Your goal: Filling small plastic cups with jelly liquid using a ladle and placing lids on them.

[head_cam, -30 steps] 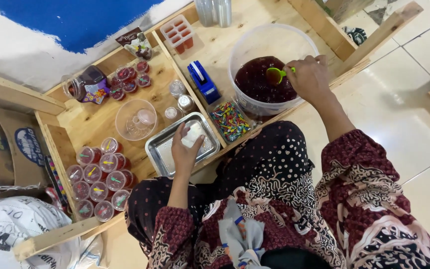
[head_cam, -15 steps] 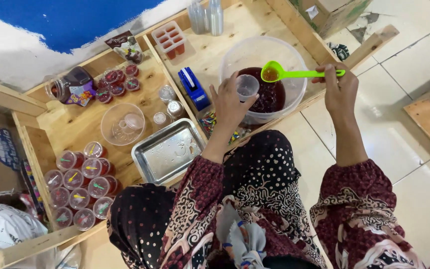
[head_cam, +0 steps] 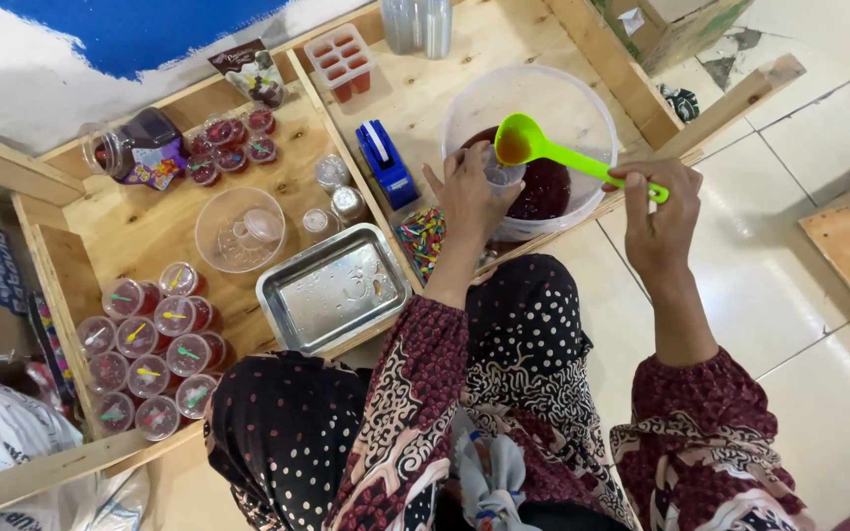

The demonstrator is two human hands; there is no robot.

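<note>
My left hand holds a small clear plastic cup over the rim of a big clear tub that has dark red liquid in it. My right hand grips the handle of a bright green ladle. The ladle's bowl carries brownish-red liquid and hovers right above the small cup. Both arms wear dark red patterned sleeves.
An empty metal tray lies near the bench edge, a clear bowl behind it. Several lidded filled cups stand at the left, more by a dark jar. A blue tape dispenser and coloured small spoons lie beside the tub.
My left hand went from the metal tray to the tub with a small cup. My right hand lifted the green ladle out of the red liquid and brought it over the cup.
</note>
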